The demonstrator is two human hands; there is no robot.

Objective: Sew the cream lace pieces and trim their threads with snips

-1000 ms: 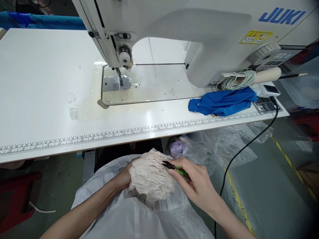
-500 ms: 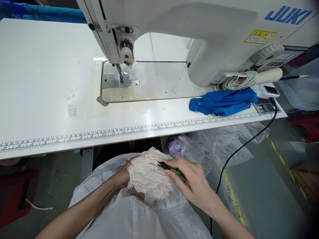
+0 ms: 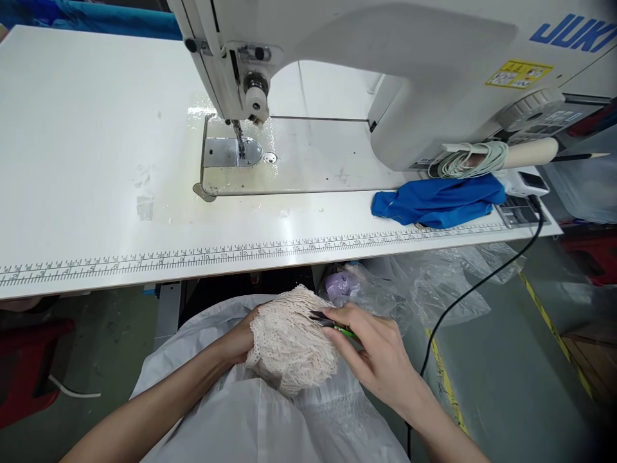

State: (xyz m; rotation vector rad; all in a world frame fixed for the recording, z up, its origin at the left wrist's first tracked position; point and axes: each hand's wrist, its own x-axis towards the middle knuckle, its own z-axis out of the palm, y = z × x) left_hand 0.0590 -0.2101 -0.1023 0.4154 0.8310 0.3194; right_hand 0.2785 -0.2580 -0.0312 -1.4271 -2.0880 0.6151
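The cream lace (image 3: 296, 344) lay gathered in the head view at six o'clock from the middle, above white cloth (image 3: 231, 421) spread over the lap. The left hand (image 3: 242, 337) reached in against its left side, its fingers hidden, so their grip could not be told. The right hand (image 3: 373, 341) was pinched narrow around small snips (image 3: 321, 317) — dark blades, green handle — with the tips at the lace.

Beyond stood a white table (image 3: 96, 154), a ruler scale printed along its near edge. The sewing machine (image 3: 385, 38) rose toward twelve and one o'clock; blue cloth (image 3: 438, 202) lay crumpled near three. Clear plastic bags (image 3: 434, 289) hung or lay at four, over a grey-green floor (image 3: 511, 360) with yellow lines, and a red stool (image 3: 29, 366) stood at eight.
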